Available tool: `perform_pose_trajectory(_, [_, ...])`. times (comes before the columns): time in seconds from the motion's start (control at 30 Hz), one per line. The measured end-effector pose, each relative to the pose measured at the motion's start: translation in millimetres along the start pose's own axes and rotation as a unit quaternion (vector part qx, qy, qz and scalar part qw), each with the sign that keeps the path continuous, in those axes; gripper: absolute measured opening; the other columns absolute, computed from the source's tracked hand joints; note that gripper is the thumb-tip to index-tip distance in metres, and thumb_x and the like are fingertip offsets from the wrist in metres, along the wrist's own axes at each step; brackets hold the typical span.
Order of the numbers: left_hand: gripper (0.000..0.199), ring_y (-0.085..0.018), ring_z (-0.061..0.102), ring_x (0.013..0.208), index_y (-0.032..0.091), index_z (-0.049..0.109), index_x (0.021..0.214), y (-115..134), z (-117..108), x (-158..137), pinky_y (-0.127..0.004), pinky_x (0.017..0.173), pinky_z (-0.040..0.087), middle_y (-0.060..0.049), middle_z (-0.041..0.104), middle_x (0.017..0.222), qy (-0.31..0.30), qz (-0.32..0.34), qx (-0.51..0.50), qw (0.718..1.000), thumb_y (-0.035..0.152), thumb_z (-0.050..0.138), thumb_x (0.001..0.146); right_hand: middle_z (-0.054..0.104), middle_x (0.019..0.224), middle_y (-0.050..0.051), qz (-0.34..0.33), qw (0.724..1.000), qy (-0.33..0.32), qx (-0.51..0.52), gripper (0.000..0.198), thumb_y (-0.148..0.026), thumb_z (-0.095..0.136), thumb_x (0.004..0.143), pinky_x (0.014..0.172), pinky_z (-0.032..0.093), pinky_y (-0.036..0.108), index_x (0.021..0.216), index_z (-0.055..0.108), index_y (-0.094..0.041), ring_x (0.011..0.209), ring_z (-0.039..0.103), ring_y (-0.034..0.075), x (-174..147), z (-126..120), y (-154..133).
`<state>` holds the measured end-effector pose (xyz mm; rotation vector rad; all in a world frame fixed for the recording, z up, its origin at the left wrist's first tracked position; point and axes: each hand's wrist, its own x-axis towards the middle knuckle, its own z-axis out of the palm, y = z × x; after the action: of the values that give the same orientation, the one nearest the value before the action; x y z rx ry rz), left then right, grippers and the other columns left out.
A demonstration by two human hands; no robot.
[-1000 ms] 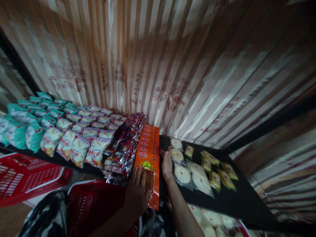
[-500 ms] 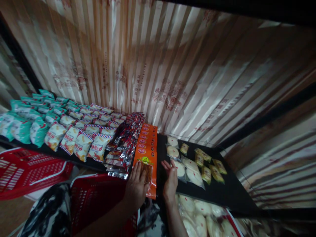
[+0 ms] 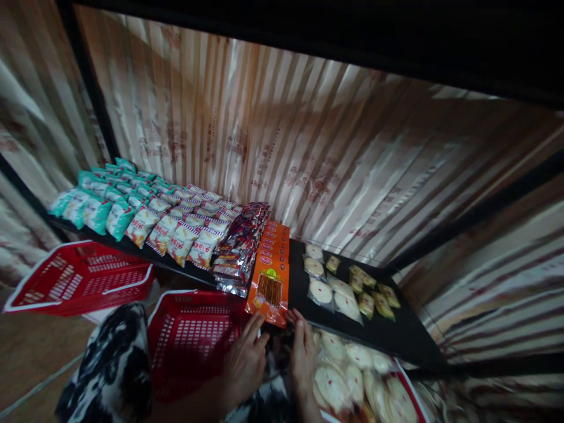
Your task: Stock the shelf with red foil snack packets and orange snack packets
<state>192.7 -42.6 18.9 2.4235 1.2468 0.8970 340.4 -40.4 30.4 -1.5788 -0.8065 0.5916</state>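
Overlapping orange snack packets [image 3: 275,258] lie in a row on the black shelf, the front one showing brown sticks through a clear window. At that packet's front edge is my left hand [image 3: 247,355], its fingers stretched out and holding nothing. My right hand [image 3: 302,349] is by the packet's front right corner, fingers apart and nothing in them. Whether the fingertips touch the packet I cannot tell. To the left stand dark red and silver packets [image 3: 240,249]. Right of the orange row lie round white flatbreads in clear bags [image 3: 321,292].
White snack bags [image 3: 203,247] and teal bags [image 3: 120,218] fill the shelf's left part. Small yellow packets [image 3: 366,304] lie on the black shelf [image 3: 396,338] at right. Below are red baskets [image 3: 198,335] and a container of bagged flatbreads [image 3: 335,385]. A dark beam crosses overhead.
My left hand has drawn back off the front orange packet to its near edge. My right hand has also moved back toward me. The view has shifted, revealing more on the left.
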Motion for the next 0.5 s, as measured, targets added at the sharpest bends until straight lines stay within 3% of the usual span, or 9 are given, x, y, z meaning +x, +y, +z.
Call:
perform_pose_trajectory(0.27, [0.039,-0.019,0.056,0.117,0.018,0.067,0.098,8.6,-10.2,-52.3,-0.034,0.095,0.051,-0.010,0.057,0.128,-0.006,-0.089,-0.008,0.996,0.005,0.036,0.078,0.071,0.101,0.011,-0.007,0.999,-0.036,0.011,0.052,-0.061,0.047,0.079,0.089,0.047,0.043,0.104,0.064,-0.018,0.099,0.063,0.027,-36.3,-13.9,6.9])
perform_pose_trajectory(0.5, [0.038,-0.020,0.057,0.115,0.017,0.068,0.095,41.4,-10.8,-84.6,-0.034,0.095,0.050,-0.011,0.057,0.128,0.012,-0.168,-0.055,0.984,0.004,0.037,0.078,0.071,0.099,0.010,-0.026,0.998,-0.055,0.005,0.051,-0.059,0.051,0.077,0.090,0.047,0.041,0.105,0.062,-0.018,0.095,0.065,0.026,-59.2,-44.7,4.0])
